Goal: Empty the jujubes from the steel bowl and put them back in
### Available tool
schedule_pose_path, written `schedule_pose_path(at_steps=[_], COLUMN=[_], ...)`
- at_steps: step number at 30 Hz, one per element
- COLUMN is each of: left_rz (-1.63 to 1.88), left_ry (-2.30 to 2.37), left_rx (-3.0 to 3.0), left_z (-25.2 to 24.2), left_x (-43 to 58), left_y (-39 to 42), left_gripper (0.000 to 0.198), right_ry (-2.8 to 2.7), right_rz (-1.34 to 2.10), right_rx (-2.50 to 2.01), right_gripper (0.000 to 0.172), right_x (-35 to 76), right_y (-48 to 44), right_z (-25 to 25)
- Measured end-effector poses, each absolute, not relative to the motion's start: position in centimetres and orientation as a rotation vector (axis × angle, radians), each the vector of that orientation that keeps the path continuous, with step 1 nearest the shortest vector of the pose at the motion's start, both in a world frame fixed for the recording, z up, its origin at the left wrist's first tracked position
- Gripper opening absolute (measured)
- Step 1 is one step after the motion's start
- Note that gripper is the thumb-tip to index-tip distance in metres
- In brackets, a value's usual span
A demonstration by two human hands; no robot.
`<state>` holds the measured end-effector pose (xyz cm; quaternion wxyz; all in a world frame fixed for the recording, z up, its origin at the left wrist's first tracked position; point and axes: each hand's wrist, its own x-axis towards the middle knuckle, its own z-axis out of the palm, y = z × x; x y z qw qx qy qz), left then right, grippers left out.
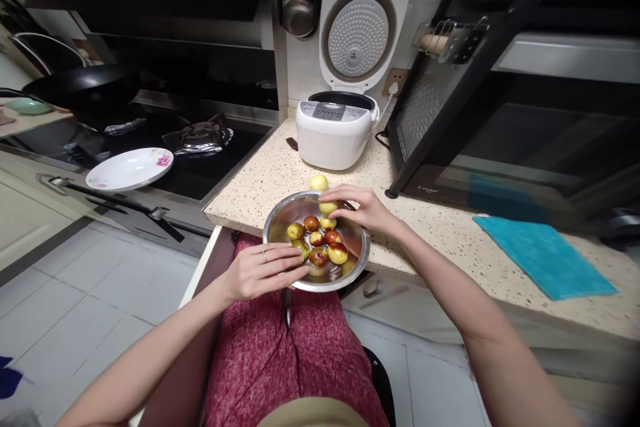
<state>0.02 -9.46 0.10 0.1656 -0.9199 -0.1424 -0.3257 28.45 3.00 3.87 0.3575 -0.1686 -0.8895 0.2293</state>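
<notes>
A shiny metal bowl (361,260) rests at the front edge of the counter, partly overhanging it. Inside lie several jujubes (319,256), yellow-green with red-brown patches. My right hand (365,209) reaches over the far right rim, thumb and fingers closed around a pale green jujube (329,207). Just behind the bowl, another pale green jujube (319,182) sits on the counter. My left hand (261,269) lies across the near left rim, its fingers stretched out and touching or close to a green jujube (301,248). Its thumb is hidden.
A white rice cooker (334,137) stands behind the bowl, lid raised. To the right are a black oven (530,140) and a teal cloth (545,257). On the left, a flowered plate (130,170) sits by the stove's front edge, with a black wok (85,87) behind.
</notes>
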Motion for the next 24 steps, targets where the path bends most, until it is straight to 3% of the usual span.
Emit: schedule_pose_path(at_steps=[8, 18, 24], left_rz=[-0.962, -0.96, -0.959], left_ry=[-0.392, -0.399, -0.403], left_rx=[-2.605, -2.594, -2.586], left_z=[0.08, 0.21, 0.34], left_x=[0.14, 0.2, 0.26], left_y=[-9.41, -9.38, -9.42], left_gripper=[0.024, 0.022, 0.021], right_ry=[-2.456, -2.53, -2.553], right_rz=[0.639, 0.644, 0.664], right_rx=[-0.491, -0.458, -0.421], right_gripper=[0.041, 0.04, 0.03], right_x=[28.67, 28.73, 28.54], right_y=[2.88, 3.06, 3.04], right_z=[4.1, 4.11, 3.98])
